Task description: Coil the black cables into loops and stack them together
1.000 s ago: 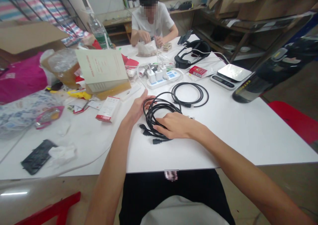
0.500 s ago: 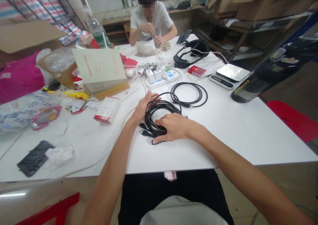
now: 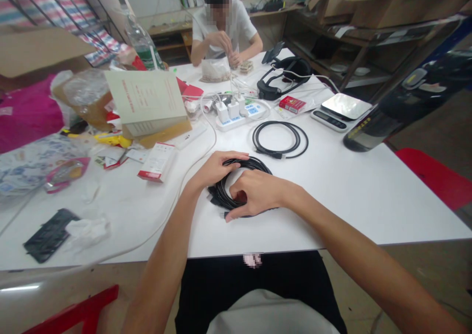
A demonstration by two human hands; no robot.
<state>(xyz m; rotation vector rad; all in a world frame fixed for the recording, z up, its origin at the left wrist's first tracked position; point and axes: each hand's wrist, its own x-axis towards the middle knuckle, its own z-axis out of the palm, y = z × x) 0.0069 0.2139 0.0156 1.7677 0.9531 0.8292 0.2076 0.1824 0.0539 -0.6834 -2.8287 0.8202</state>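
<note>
Left hand (image 3: 217,168) arches over the far left part of a coil of black cable (image 3: 222,194), its fingers almost straight and its thumb apart from them, with the bundle running between. Right hand (image 3: 255,189) has its fingers curled into the middle of the same coil while its thumb reaches along the outer edge, so the loops on that side lie in its grasp; how hard either hand presses, I cannot tell. Taking the power strip (image 3: 252,111) as the landmark, the coil rests on the white table (image 3: 342,191) on its near side, well apart from it. Black plugs (image 3: 211,197) stick out on the coil's left, and a plug with a metal end (image 3: 223,215) lies just beside the right thumb. Nearer than the power strip and to its right lies a second cable ring (image 3: 275,153), touched by neither hand. Right of the strip are a red box (image 3: 292,104) and a scale (image 3: 346,107); beyond it sits another person (image 3: 241,25).

As I judge it, the step in hand is gathering the loops into one even bundle. The next move seems to call for holding the rounds together from both sides and minding the loose plugs
</note>
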